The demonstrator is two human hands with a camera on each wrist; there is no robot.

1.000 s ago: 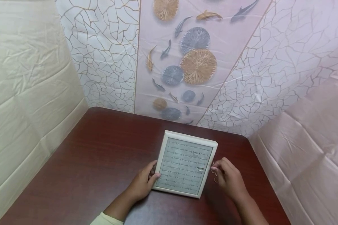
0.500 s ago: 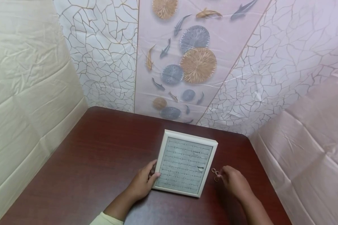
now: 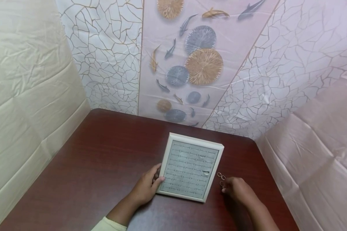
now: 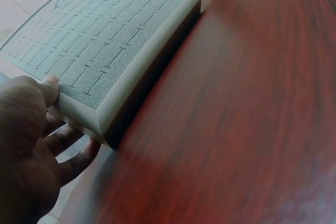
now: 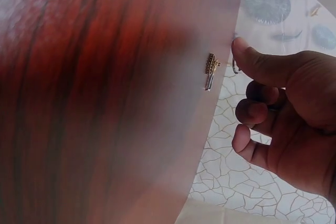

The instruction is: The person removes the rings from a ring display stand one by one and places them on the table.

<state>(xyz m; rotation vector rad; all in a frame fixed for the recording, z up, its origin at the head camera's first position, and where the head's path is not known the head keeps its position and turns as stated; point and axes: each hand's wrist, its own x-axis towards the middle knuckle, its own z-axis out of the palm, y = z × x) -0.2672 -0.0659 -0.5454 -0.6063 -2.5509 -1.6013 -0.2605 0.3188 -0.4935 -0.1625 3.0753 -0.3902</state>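
Note:
A ring display tray (image 3: 188,199) with a pale frame and grey slotted padding stands tilted on the table. My left hand (image 3: 146,187) grips its left edge, thumb on the front and fingers behind, also seen in the left wrist view (image 4: 37,140). Two rings sit in the slots, an upper ring (image 3: 201,156) and a lower ring (image 3: 206,173). Right of the tray, my right hand (image 3: 239,191) pinches a ring (image 5: 235,64) at the thumb tip; the index finger is mostly hidden in the right wrist view. Two more rings (image 3: 221,176) lie close together on the table just beyond.
The dark red-brown wooden table (image 3: 104,154) stretches out left of the tray. Patterned cloth (image 3: 112,64) hangs behind its far edge. Plain pale cloth walls (image 3: 312,160) close in both sides.
My right hand has moved down and away from the tray's right edge, uncovering two rings, and is now at the nearest ring. My left hand and the tray have stayed in place.

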